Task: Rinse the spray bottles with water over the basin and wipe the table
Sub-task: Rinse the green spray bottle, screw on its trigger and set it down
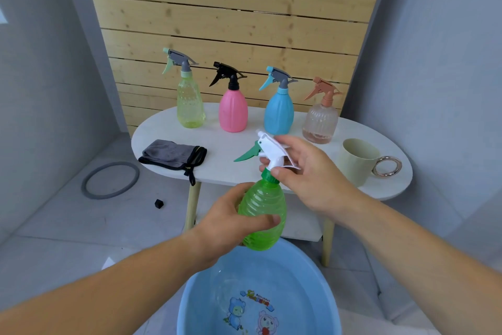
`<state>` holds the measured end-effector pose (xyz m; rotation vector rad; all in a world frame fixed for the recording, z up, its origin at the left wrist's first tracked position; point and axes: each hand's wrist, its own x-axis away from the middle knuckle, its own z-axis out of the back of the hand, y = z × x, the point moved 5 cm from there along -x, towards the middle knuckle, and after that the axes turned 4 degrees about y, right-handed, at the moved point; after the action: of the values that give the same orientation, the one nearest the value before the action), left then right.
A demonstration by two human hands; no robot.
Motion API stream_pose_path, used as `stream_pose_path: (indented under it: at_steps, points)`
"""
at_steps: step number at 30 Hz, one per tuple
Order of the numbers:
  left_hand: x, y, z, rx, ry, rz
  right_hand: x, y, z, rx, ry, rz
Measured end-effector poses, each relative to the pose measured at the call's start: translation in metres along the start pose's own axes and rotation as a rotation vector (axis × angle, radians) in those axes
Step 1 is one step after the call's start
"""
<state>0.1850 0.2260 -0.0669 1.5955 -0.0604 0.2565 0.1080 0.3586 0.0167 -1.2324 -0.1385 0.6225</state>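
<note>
While the green bottle (pixel 262 215) hangs upright above the blue basin (pixel 320 294) at six o'clock, the left hand (pixel 231 223) is wrapped around its ribbed body, thumb across the front. At nine o'clock of that bottle, a grey cloth (pixel 171 154) with black edging lies on the white oval table (pixel 222 147), one black loop dangling over the near edge. Along the table's far side, from eleven to one o'clock, stand four more spray bottles: a yellow-green bottle (pixel 190 101), a pink bottle (pixel 233 110) with a black trigger, a blue bottle (pixel 279 110) and a clear peach bottle (pixel 320 121) with a little liquid at the bottom. The right hand (pixel 307 174) pinches the held bottle's white spray head (pixel 271 148) and green collar, fingers closed on them, the green trigger pointing toward nine o'clock. At three o'clock a pale cream mug (pixel 355 161) with a shiny ring handle sits on the table, well apart from the cloth. On the floor at nine o'clock lie a grey ring (pixel 89 190) and a small black cube (pixel 159 203)
</note>
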Motion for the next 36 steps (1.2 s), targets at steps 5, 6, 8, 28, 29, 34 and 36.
stream_pose_path:
  at_steps: [5, 6, 8, 28, 29, 34, 36]
  points:
    - [-0.003, 0.000, -0.002, -0.007, -0.007, -0.018, 0.001, -0.010, 0.006, 0.223, -0.168, 0.040]
    - [-0.004, 0.002, -0.004, -0.008, -0.010, -0.026, 0.000, -0.012, 0.007, 0.251, -0.183, 0.051]
    - [-0.009, 0.007, -0.007, -0.015, -0.005, -0.044, -0.004, -0.016, 0.012, 0.312, -0.200, 0.091]
    - [-0.140, 0.051, -0.002, -0.103, 0.034, -0.274, -0.112, 0.009, 0.051, 0.363, -0.054, 0.175]
    - [-0.144, 0.048, -0.001, -0.100, 0.030, -0.280, -0.114, 0.014, 0.051, 0.363, -0.054, 0.176]
    - [-0.162, 0.042, -0.004, -0.087, 0.003, -0.310, -0.126, 0.029, 0.055, 0.368, -0.031, 0.190]
    - [-0.166, 0.043, -0.005, -0.105, 0.006, -0.330, -0.129, 0.029, 0.056, 0.367, -0.039, 0.198]
